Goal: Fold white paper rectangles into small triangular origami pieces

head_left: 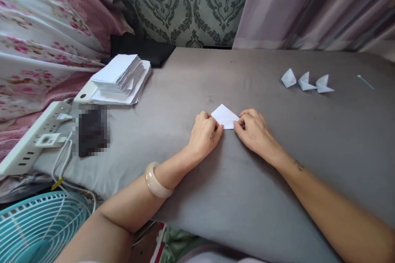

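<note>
A small sheet of white paper (225,116), folded to a point at its far end, lies on the grey cloth surface in front of me. My left hand (205,130) pinches its left corner, thumb along the near edge. On the opposite corner, my right hand (254,129) has its thumb and forefinger closed on the paper. Both hands rest low, close to the cloth. The fingers cover the two side corners of the paper. Farther off to the right sit three folded white paper pieces (306,81) in a row.
A stack of white paper (119,76) stands at the back left, near a black flat item (142,49). A white power strip (37,139) with plugs and cables lies along the left edge, beside a blurred dark object (92,130). A blue fan (43,226) is below. A thin stick (365,82) lies far right.
</note>
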Demonstrator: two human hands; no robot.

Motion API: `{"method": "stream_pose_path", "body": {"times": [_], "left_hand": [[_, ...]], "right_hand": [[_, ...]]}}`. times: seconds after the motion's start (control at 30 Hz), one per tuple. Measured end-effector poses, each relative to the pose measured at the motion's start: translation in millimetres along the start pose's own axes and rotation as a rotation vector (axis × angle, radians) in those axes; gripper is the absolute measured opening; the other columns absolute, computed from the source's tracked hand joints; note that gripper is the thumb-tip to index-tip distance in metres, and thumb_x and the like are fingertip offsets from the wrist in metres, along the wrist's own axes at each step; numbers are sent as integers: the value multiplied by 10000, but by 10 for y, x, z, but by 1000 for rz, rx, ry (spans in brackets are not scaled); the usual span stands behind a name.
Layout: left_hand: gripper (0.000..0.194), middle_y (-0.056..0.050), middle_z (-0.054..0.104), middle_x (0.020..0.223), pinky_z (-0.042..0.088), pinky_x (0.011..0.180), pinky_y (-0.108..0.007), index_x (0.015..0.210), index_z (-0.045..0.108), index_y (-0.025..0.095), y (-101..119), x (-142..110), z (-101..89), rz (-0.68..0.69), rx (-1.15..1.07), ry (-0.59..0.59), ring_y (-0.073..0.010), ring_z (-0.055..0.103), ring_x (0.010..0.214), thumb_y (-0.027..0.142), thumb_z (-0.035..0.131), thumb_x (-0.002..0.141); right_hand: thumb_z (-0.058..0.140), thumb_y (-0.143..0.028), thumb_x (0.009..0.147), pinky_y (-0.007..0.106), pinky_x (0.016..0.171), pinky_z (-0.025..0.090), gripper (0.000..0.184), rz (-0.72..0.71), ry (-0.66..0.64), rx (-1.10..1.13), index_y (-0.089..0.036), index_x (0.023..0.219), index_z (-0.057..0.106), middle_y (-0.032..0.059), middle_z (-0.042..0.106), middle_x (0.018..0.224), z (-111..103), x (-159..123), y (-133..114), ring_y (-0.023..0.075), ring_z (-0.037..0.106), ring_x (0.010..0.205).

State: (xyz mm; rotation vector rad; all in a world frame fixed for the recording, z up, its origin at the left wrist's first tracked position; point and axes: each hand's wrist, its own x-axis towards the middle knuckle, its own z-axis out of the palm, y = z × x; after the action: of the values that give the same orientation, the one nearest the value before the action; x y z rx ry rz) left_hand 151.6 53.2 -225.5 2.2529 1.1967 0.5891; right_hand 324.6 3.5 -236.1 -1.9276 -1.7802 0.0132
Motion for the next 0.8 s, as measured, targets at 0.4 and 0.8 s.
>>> {"method": "stream_pose_path", "body": {"times": [0.4,0.8], "left_hand": [[119,-120,529,1034,416,892,-402,986,537,156,55,-5,-40,35,129,-45,-241,464,953,213,476,902],[358,-73,592,1029,427,897,-344,1161,668,268,-23,65,-70,197,123,-168,-200,482,903,171,410,933]], "right_hand": [[521,-296,878,415,826,466,146,5,-78,4,-212,759,514,117,580,1004,-48,-22,8,271,560,952],[548,-424,883,398,825,459,239,44,-118,54,-200,801,547,89,555,966,-160,-67,185,247,537,919]]}}
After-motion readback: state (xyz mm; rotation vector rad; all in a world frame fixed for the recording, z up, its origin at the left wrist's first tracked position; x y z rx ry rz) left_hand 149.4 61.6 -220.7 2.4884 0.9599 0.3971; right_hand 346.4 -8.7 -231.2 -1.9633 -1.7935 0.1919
